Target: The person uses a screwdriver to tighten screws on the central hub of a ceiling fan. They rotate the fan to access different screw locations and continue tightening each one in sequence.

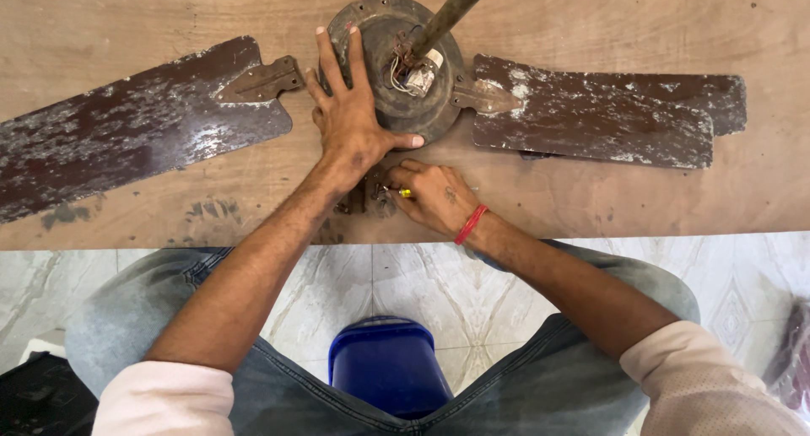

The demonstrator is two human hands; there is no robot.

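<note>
Head camera, looking straight down at a person seated at a worn brown wooden board (591, 208). On it lies an old ceiling fan: a round, rusty dark metal motor housing (396, 73) with a dark metal rod (451, 10) rising from its centre, beside exposed wires.

The left hand (350, 120) lies flat on the housing with fingers spread and thumb stretched out, gripping nothing; it appears to press down so the fan does not shift.

The right hand (434, 196), with a red band at the wrist, is curled closed just below the housing, at its near edge. It pinches a small tool with a yellow handle (405, 193), probably a screwdriver, whose tip is hidden among small dark metal fittings (367, 196).

A dark maroon blade with flaking paint (126, 132) lies to the left, its metal bracket (261, 82) pointing at the housing but seemingly apart from it. Another maroon blade (599, 115) lies to the right, its bracket touching the housing.

Below the board are blue jeans, a blue plastic stool (388, 364) and a pale marble floor (742, 293).
</note>
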